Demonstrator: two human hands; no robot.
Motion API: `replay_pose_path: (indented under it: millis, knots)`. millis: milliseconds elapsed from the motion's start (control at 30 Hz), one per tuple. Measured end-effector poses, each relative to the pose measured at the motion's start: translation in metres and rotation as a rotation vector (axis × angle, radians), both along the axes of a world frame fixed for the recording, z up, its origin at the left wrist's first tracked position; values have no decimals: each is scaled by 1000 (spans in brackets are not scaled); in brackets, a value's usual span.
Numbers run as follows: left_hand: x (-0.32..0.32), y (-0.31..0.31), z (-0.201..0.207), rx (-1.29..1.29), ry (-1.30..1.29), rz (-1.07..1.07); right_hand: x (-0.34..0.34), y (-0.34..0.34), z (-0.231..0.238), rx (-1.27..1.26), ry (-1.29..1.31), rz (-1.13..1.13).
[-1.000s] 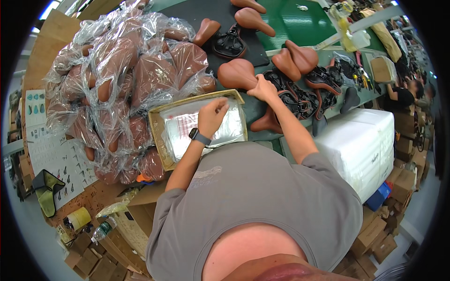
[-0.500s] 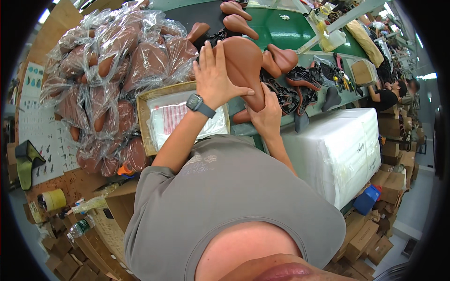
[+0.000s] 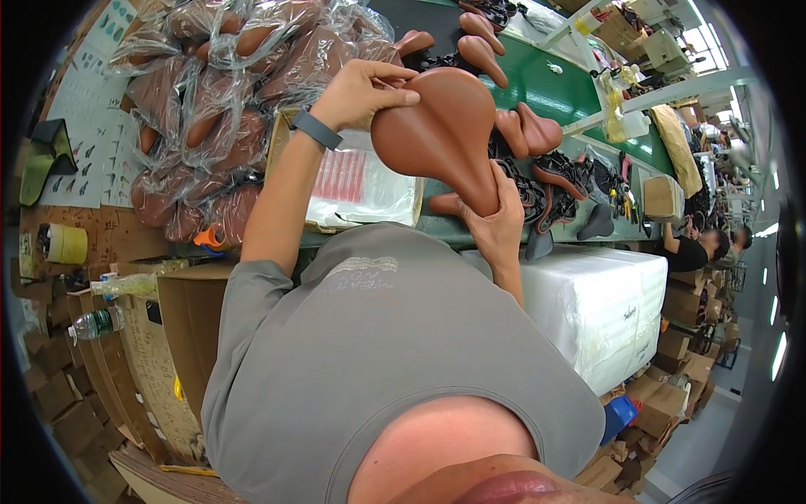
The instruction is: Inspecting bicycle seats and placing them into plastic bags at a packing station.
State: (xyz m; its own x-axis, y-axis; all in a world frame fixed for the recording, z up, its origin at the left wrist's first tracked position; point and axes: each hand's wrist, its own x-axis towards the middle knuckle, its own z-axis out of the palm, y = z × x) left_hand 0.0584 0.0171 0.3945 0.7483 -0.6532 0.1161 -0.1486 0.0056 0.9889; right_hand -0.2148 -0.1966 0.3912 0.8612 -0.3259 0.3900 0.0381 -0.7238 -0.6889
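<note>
Both hands on a brown saddle beside the cardboard box

A smooth, reddish-brown, pear-shaped bicycle saddle point(image 3: 443, 126) is held up at the right side of a shallow, open, tan cardboard box point(image 3: 279, 136), its wide end overlapping the box's far right corner in the view. The saddle's top faces the camera, and its narrow nose points toward the person.

The left hand point(image 3: 357, 95), a dark band point(image 3: 316, 128) around its wrist, reaches over the box and pinches the wide end at its left edge: the thumb lies on the top surface, the other fingers bent close behind, their tips partly hidden. The right hand point(image 3: 499, 217), to the right of the box, is closed around the nose, thumb on one side and fingers on the other.

Inside the box lie flat, clear plastic bags with red stripes point(image 3: 340, 181). Left of the box rises a heap of brown saddles in clear, crinkled plastic wrapping point(image 3: 227, 126). Right of it, past the right hand, sit upturned saddles with black undersides point(image 3: 558, 181) and a pair of bare brown saddles point(image 3: 537, 134). A large, white, plastic-wrapped block point(image 3: 579, 311) stands to the box's near right.
</note>
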Motion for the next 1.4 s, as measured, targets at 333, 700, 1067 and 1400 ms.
replay_pose_path:
  millis: [333,700,1067,1400]
  knots:
    - [-92,-30,0,312,-803,538,4,13,-9,-56,-5,-36]
    - [3,-25,-78,-191,178,218,-13,-7,-14,94,24,-70]
    - [-86,-92,-343,890,-255,140,-19,-20,13,1732,-32,650]
    - [-119,-88,-408,851,-254,255,-32,-14,-10,1346,160,167]
